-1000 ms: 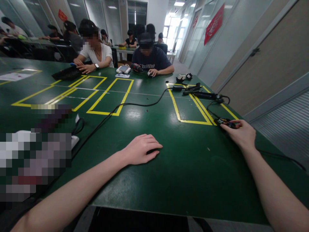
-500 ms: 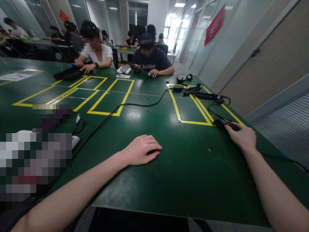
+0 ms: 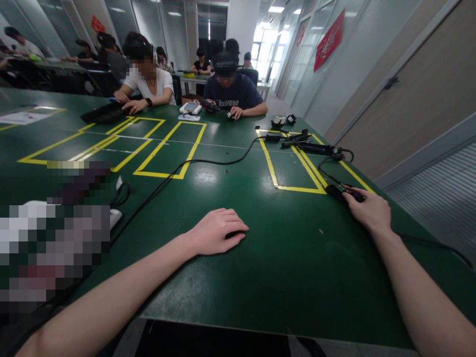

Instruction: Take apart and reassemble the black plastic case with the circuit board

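Observation:
My left hand (image 3: 220,231) rests on the green table (image 3: 260,277), its fingers slightly curled and thumb apart, with nothing seen in it. At the right, my right hand (image 3: 370,210) has its thumb and fingers round a small black device (image 3: 351,192) with an open circuit-like top, lying on the table by the yellow tape. A thin black cable (image 3: 323,168) runs near this device towards a black rod-like tool (image 3: 316,148) further back. Beside that tool lies a black box (image 3: 274,138) on a long cable.
Yellow tape rectangles (image 3: 182,148) mark the table. A long black cable (image 3: 159,186) crosses from the left. Two people sit across the table, one at a black tray (image 3: 104,114), one near a white device (image 3: 191,107). Small black-and-white parts (image 3: 278,121) lie at the back right.
The view has shifted very slightly. My right hand and the device appear a little further left in the view; both hands keep nearly the same pose.

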Motion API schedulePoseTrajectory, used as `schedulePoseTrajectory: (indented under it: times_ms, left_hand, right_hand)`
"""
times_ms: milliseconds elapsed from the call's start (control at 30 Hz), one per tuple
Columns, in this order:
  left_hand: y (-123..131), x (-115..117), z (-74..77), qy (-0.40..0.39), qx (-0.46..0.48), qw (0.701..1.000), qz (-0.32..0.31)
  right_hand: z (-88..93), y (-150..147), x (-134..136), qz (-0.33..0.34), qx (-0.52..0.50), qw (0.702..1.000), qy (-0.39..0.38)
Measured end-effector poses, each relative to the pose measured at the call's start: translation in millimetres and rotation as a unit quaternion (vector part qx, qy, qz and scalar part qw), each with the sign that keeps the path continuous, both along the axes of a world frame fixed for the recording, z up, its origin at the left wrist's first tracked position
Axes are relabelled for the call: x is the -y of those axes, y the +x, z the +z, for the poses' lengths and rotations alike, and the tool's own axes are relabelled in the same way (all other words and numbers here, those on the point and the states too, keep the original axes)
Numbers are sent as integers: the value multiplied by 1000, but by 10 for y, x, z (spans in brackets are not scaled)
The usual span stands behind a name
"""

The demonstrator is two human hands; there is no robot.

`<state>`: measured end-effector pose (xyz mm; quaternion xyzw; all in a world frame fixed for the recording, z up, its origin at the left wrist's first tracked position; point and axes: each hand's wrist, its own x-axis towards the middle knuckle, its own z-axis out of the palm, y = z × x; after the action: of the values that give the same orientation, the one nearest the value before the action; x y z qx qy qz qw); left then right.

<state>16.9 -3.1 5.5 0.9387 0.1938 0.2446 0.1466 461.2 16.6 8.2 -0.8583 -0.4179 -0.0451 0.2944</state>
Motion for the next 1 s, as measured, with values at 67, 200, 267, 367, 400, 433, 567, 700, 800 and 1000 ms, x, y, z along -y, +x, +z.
schedulePoseTrajectory:
  times_ms: [67, 200, 267, 367, 400, 433, 567, 700, 800, 1000]
  left_hand:
    - [-1, 3, 1, -2, -2, 1000, 2]
    - [-3, 2, 2, -6, -7, 1000, 2]
    - [-4, -2, 1, -6, -8, 1000, 1]
    - [-4, -9, -4, -2, -8, 1000, 2]
    - [-3, -11, -6, 0, -6, 1000, 3]
    - [-2, -13, -7, 2, -4, 1000, 3]
    - [6, -12, 2, 22, 24, 999, 5]
    - [17, 6, 36, 52, 78, 995, 27]
    - [19, 23, 64, 52, 98, 993, 32]
    - [-3, 2, 78, 35, 81, 996, 27]
  right_hand:
    - [17, -32, 7, -9, 34, 998, -47]
    - [43, -91, 17, -7, 42, 996, -74]
    - [20, -123, 4, 14, 34, 997, -60]
    - [-60, -256, -33, 73, 39, 996, -38]
    - [-91, -340, -43, 101, 42, 994, -30]
    - [-120, -448, -47, 146, 47, 988, -15]
    - [-193, -1102, 62, 332, 41, 942, 25]
    - [-170, -1829, 346, 536, 12, 844, 35]
    - [-123, -2152, 509, 646, -6, 763, 20]
    - [-132, -2190, 549, 679, 8, 732, 56]
